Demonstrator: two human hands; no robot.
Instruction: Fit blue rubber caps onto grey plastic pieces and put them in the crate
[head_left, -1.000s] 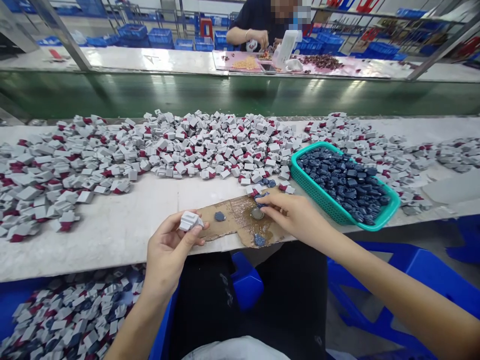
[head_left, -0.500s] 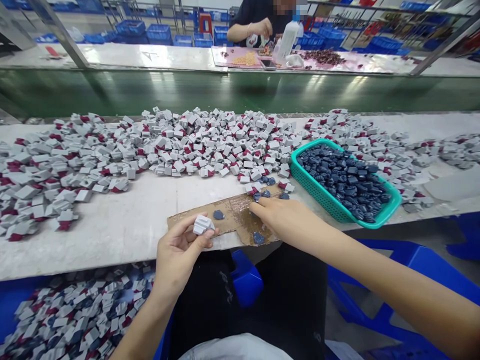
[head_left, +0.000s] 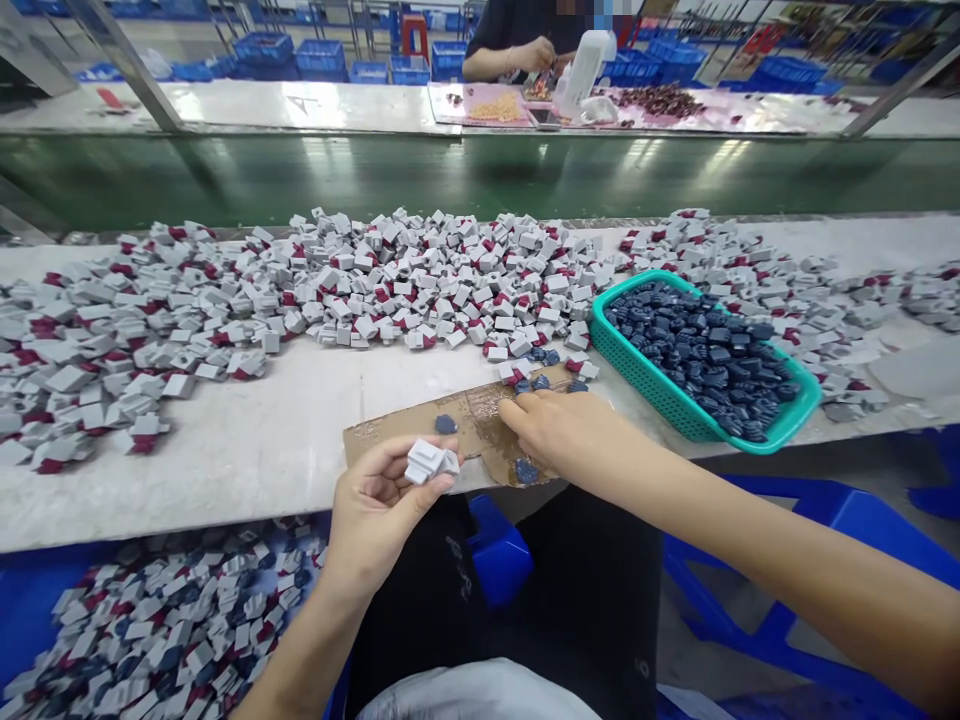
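My left hand pinches a small light-grey plastic block with stepped sides, just above the table's front edge. My right hand is lowered over a strip of brown cardboard, its fingers drawn together on a wet, shiny patch. Whatever the right fingertips hold, if anything, cannot be made out. One dark-blue piece lies on the cardboard between my hands, and another dark-blue piece sits near its front edge. Several more lie just beyond my right fingers, beside grey-and-maroon pieces.
A green basket full of dark-blue pieces stands on the right. Grey-and-maroon parts are heaped along the table's back. Below left, a blue bin holds mixed parts. Beyond the green belt, another person works with their hands.
My left hand has come slightly right and down, and the grey block in it has turned a little. My right hand stays on the cardboard; the view has shifted slightly.
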